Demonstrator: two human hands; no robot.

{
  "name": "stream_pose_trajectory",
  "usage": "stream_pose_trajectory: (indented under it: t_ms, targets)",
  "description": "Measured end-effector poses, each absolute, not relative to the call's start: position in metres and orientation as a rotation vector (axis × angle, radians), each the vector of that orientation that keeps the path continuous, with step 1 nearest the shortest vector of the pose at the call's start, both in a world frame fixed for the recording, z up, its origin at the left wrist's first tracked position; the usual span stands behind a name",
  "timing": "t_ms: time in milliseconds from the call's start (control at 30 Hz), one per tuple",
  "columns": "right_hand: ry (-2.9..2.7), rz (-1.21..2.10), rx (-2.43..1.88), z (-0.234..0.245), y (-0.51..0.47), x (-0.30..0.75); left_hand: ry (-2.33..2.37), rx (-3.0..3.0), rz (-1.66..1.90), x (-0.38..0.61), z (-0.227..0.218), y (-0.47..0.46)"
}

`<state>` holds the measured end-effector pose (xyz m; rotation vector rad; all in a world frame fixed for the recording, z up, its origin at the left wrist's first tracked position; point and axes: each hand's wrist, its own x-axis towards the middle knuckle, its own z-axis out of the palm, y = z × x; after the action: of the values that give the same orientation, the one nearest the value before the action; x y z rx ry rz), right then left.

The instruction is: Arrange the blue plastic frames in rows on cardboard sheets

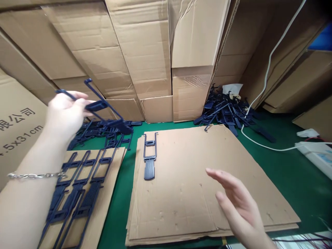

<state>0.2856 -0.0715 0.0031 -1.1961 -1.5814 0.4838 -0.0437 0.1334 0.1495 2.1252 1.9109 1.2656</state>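
My left hand (66, 112) is raised at the left and grips a dark blue plastic frame piece (103, 107), held tilted in the air above a heap of the same pieces (103, 133). My right hand (241, 207) hovers open, fingers stretched, over the lower right of a stack of cardboard sheets (202, 166). One blue piece (149, 155) lies flat near that stack's upper left corner. A second cardboard stack (109, 180) at the left carries several blue pieces (77, 186) laid side by side.
Tall cardboard boxes (145, 58) stand along the back of the green table (280, 166). Another heap of blue pieces (228, 112) lies at the back right, crossed by a white cable (267, 76). A white power strip (316, 154) sits at the right edge.
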Motion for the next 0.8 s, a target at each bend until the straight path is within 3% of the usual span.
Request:
stream_pose_trajectory:
  t_ms: [67,233,500,800]
  targets:
    - [-1.560,0.557,-1.174,0.010,-0.055,0.278,1.428,1.720,1.486,-0.015,0.148,0.125]
    - [-1.647,0.796,-1.093,0.023,-0.031,0.257,0.838,1.282,1.200,0.048,0.116,0.095]
    - [-1.307,1.484,-1.006,0.021,-0.044,0.235,0.729,0.874,0.928,0.074,0.054,0.057]
    - [-1.084,1.557,-0.890,0.006,-0.041,0.211,0.740,0.794,0.804,0.071,0.043,0.043]
